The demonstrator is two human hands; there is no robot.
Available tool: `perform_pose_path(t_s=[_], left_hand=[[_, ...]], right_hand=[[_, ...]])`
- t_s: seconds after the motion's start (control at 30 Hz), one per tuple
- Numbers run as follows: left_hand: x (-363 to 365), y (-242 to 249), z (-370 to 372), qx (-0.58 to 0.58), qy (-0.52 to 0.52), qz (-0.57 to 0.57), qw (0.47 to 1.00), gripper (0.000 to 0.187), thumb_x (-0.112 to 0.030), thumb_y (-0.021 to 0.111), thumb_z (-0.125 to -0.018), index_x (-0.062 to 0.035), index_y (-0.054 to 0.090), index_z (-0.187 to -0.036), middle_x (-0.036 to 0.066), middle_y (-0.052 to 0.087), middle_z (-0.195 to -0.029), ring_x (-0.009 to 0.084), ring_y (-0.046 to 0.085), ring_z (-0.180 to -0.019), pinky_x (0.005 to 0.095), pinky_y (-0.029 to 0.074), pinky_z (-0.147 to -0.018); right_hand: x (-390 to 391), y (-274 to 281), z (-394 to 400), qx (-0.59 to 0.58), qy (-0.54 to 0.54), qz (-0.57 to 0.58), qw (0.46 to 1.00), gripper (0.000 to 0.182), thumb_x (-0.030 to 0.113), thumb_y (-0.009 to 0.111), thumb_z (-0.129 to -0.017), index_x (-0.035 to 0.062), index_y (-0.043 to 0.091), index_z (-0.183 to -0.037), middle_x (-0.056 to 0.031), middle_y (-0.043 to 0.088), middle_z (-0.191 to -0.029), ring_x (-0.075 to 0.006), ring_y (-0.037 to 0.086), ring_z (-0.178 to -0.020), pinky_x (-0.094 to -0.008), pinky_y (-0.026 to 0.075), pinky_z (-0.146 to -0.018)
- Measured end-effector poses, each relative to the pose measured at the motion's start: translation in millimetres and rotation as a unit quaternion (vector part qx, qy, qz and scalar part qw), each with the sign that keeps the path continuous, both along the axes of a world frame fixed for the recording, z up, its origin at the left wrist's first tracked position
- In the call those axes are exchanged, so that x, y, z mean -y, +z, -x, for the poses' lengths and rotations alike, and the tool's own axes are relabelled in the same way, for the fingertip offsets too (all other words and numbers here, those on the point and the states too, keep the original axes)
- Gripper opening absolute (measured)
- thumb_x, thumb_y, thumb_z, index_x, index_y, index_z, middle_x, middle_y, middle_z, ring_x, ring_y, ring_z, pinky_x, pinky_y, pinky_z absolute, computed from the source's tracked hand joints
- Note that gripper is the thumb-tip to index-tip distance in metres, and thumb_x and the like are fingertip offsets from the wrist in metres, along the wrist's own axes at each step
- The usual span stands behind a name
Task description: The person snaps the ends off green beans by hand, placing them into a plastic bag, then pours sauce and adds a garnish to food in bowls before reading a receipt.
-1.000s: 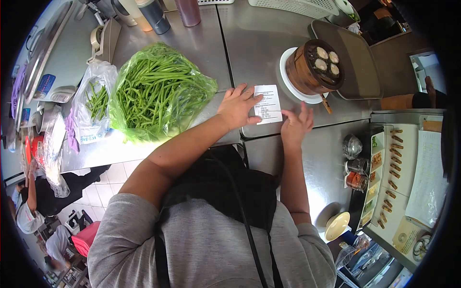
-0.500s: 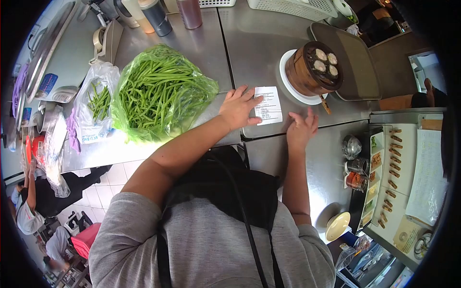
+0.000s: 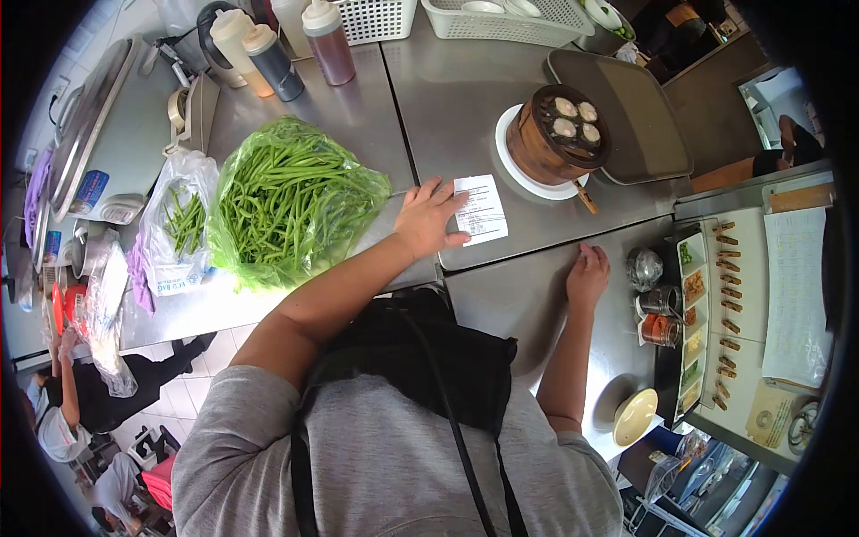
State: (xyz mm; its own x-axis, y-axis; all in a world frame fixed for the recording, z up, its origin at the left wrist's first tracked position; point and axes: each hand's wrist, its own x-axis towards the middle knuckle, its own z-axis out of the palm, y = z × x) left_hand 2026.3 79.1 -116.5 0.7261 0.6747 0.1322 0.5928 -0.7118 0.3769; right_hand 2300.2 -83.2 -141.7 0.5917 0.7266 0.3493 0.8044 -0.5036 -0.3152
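My left hand (image 3: 431, 219) lies on the steel counter, fingers spread, its fingertips at the left edge of a white printed slip (image 3: 481, 211). Past the slip, a round wooden steamer (image 3: 537, 143) stands on a white plate (image 3: 506, 157). Several pale round pieces of food (image 3: 577, 120) sit on its dark top, and a wooden clip (image 3: 586, 199) sticks out at the plate's front. My right hand (image 3: 588, 276) is over the counter right of the slip, its fingers loosely curled together with nothing visible in them.
Left of my arm is a clear bag of green beans (image 3: 295, 197) beside a smaller bag (image 3: 185, 219). Squeeze bottles (image 3: 329, 49) and a white basket (image 3: 501, 22) stand behind. A brown tray (image 3: 644, 116) lies right, past jars (image 3: 660, 329) and clothespins (image 3: 729, 291). Another person (image 3: 67, 412) works far left.
My right hand has moved away from the steamer, toward me and rightward, and its spread fingers have curled. My left hand stays at the slip. The view has shifted slightly.
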Motion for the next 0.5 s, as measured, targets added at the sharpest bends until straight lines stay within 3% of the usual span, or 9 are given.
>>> perform_pose_path(t_s=[0.13, 0.33, 0.43, 0.5], left_hand=[[0.0, 0.7, -0.9, 0.002, 0.011, 0.002, 1.000, 0.078, -0.045, 0.064, -0.060, -0.0083, 0.035, -0.123, 0.012, 0.039, -0.123, 0.0288, 0.029, -0.116, 0.0439, 0.024, -0.092], [0.2, 3.0, -1.3, -0.004, 0.008, 0.004, 1.000, 0.084, -0.045, 0.064, -0.060, -0.0040, 0.031, -0.125, 0.012, 0.039, -0.123, 0.0286, 0.029, -0.116, 0.0418, 0.023, -0.093], [0.0, 3.0, -1.7, -0.005, 0.008, 0.004, 1.000, 0.083, -0.045, 0.064, -0.060, -0.0045, 0.031, -0.125, 0.012, 0.039, -0.123, 0.0288, 0.029, -0.116, 0.0417, 0.023, -0.093], [0.1, 4.2, -1.3, -0.005, 0.007, 0.010, 1.000, 0.083, -0.045, 0.064, -0.060, -0.0047, 0.032, -0.124, 0.012, 0.039, -0.123, 0.0290, 0.030, -0.116, 0.0420, 0.023, -0.093]], right_hand=[[9.1, 21.1, -36.5, -0.008, -0.026, -0.017, 0.999, 0.025, 0.012, 0.049, -0.073, 0.0039, 0.056, -0.095, -0.0171, 0.054, -0.098, -0.0346, 0.048, -0.095, -0.0416, 0.039, -0.081], [5.5, 45.9, -77.9, 0.126, -0.148, -0.072, 0.978, 0.041, 0.022, 0.047, -0.078, 0.0017, 0.044, -0.113, -0.0207, 0.044, -0.115, -0.0363, 0.041, -0.107, -0.0426, 0.036, -0.086], [4.1, 26.5, -91.9, 0.106, -0.236, 0.112, 0.960, 0.049, 0.033, 0.042, -0.082, 0.0031, 0.037, -0.121, -0.0210, 0.034, -0.125, -0.0354, 0.030, -0.118, -0.0466, 0.030, -0.091], [3.6, 17.7, -93.5, 0.103, -0.239, 0.175, 0.950, 0.053, 0.037, 0.039, -0.082, 0.0032, 0.035, -0.123, -0.0212, 0.030, -0.128, -0.0358, 0.024, -0.121, -0.0497, 0.026, -0.093]])
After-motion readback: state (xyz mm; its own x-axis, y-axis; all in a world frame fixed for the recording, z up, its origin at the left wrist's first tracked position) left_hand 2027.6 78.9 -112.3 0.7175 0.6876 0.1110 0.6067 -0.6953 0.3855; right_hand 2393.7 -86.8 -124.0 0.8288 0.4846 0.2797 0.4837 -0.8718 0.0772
